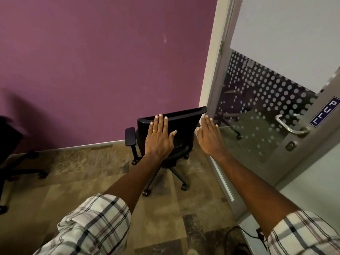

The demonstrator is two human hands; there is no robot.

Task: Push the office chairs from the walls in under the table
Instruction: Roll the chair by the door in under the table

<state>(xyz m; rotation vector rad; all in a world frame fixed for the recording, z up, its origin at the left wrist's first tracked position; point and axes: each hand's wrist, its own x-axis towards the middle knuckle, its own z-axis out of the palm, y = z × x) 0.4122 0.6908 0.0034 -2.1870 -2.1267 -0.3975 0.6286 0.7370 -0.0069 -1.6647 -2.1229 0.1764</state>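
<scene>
A black office chair (185,124) on castors stands in the corner where the purple wall meets the glass door, its backrest turned toward me. My left hand (159,138) is stretched out flat with fingers apart in front of the backrest, a ring on one finger; whether it touches the backrest I cannot tell. My right hand (209,137) is also flat and spread, just right of the backrest's edge, holding nothing. A second black office chair (11,142) is partly in view at the far left against the same wall. No table is in view.
A purple wall (101,67) runs across the back. A glass door (266,107) with a dotted film, a metal handle (288,126) and a PULL sign stands on the right. A black cable (244,232) lies on the patterned carpet at lower right.
</scene>
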